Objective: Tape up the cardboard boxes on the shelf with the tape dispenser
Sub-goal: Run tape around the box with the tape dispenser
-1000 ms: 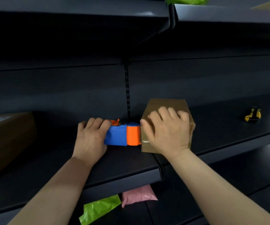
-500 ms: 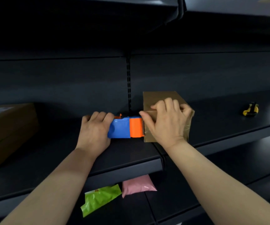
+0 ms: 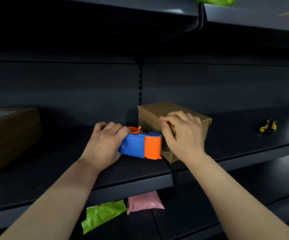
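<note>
L fingers (image 3: 112,126) were curled over the top rear of the tape dispenser (image 3: 134,146), tips by its orange tab, palm behind the blue body: L hand (image 3: 103,144) was gripping it. R fingers (image 3: 176,117) were bent, knuckles up, tips on the near top edge of the small cardboard box (image 3: 159,110). R hand (image 3: 183,137) was holding that box in place. Couldn't tell whether those tips also pinched tape.

The tape dispenser sat on the shelf (image 3: 140,174), btwn the two hands. Its long axis ran L-to-R along the shelf, slightly skewed, w/ the R end nearer the front edge. The blue handle end pointed L into the palm. The orange roller end pointed R and met the box's near L face, low down. A glossy band showed on that face above the dispenser.

The small box stood on the same shelf at the seam btwn two shelf sections. It was turned at a slant, long axis running back-to-front, near corner close to the front edge.

Further out, a large cardboard box (image 3: 10,135) sat at far L of the shelf, well apart, and a small yellow-and-black tool (image 3: 268,127) at far R. On the level below lay a green pouch (image 3: 103,213) and a pink pouch (image 3: 144,201), just beside each other.
</note>
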